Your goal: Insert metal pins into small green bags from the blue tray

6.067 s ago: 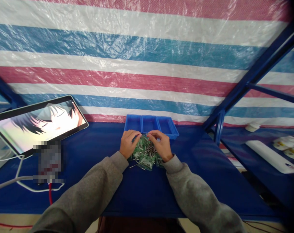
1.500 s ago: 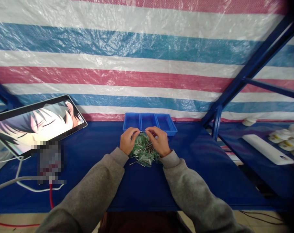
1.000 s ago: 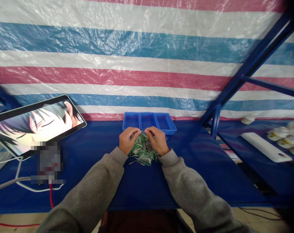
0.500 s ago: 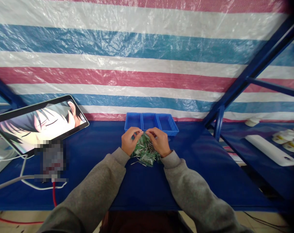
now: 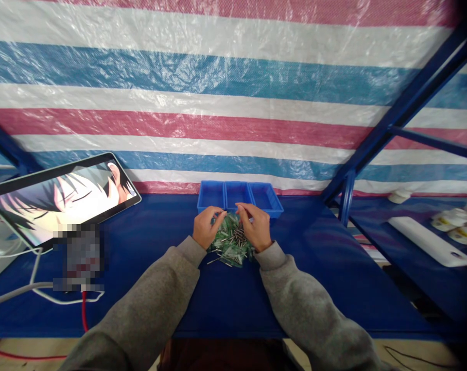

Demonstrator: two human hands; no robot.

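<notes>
Two-handed, works just in front of blue three-compartment tray [image 5: 239, 193], holding left hand [image 5: 206, 228] and right hand [image 5: 258, 228] slightly apart, any grip impossible to tell; flanks heap of slim metallic and greenish pieces [image 5: 233, 251] at tray's near side, with tablet [image 5: 74, 193] well left of tray.
</notes>
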